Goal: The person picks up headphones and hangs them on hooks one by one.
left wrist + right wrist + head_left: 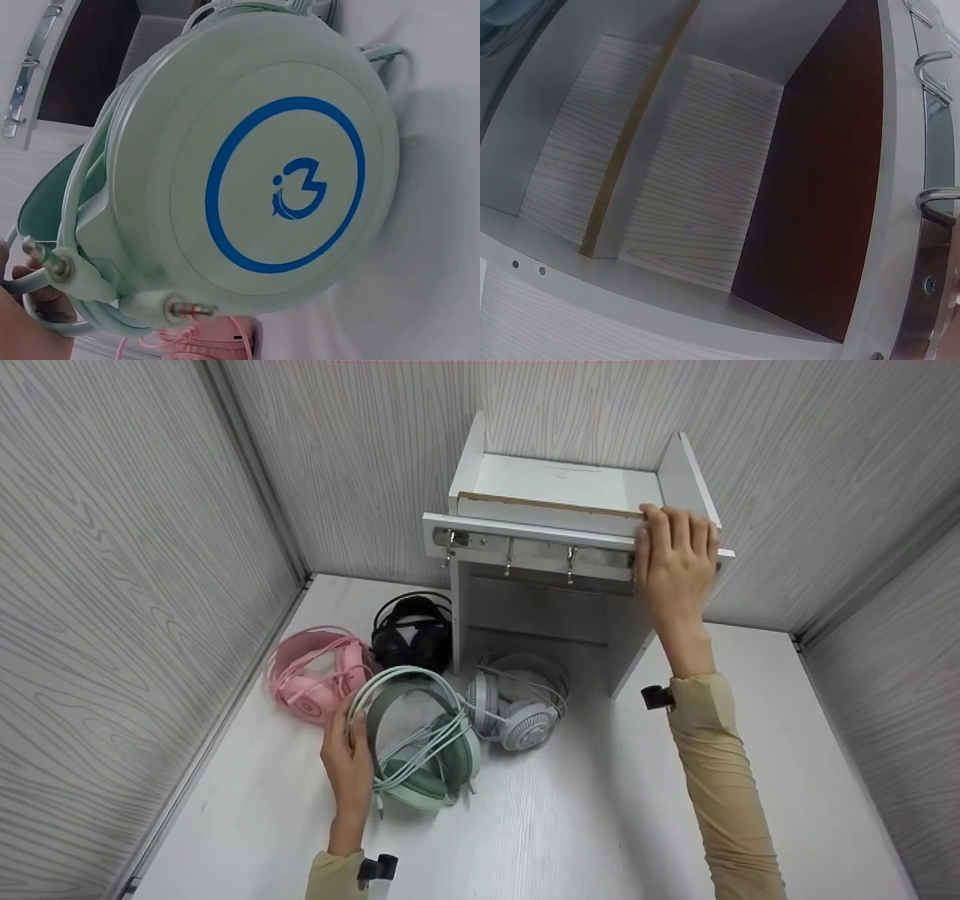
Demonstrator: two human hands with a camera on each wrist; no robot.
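Observation:
My left hand point(349, 765) holds a pair of mint-green headphones point(459, 757) at the left side of the headband, thumb and fingers around the band and its looped cable. In the left wrist view, one round ear cup point(300, 187) with a blue ring and logo fills the middle, and two metal plugs hang beside it. At the right end of a white board with metal hooks point(540, 553), my right hand point(679, 566) grips the top edge, fingers bent over it. This board crosses the front of a white shelf unit point(630, 637); its hooks hold nothing.
Pink headphones point(315, 697) lie at the left, black headphones point(412, 641) behind them beside the unit's left panel. Light grey headphones point(529, 724) lie at the unit's front foot. Wood-grain walls point(135, 547) enclose the white tabletop point(555, 825) on three sides.

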